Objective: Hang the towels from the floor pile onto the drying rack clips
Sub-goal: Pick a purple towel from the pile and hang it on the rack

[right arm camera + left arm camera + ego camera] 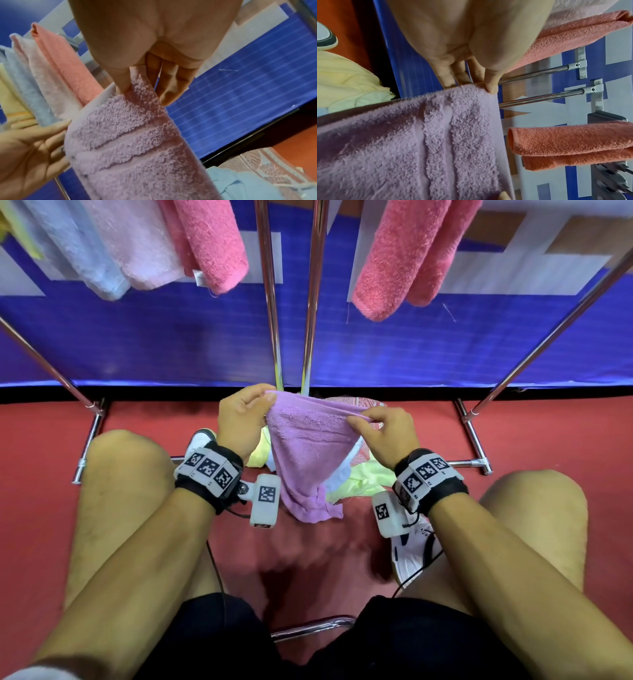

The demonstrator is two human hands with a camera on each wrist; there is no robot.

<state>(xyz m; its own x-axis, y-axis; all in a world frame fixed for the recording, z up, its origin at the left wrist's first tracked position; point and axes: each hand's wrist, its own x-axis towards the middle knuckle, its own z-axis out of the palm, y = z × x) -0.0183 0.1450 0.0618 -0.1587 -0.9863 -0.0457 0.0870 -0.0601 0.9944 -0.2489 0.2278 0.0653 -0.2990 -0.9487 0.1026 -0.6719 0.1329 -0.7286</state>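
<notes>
left hand [239,419] and right hand [383,433] each pinch top edge of lilac towel [305,460], held above floor pile [356,481] (rack clips unseen). risk: shallow pinch slips, corner drops during lift.

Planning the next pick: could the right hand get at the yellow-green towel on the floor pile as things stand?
Probably not yet. The right hand pinches the purple towel's top edge, as does the left hand, and that towel drapes over the yellow-green towel. It would need to let go first.
</notes>
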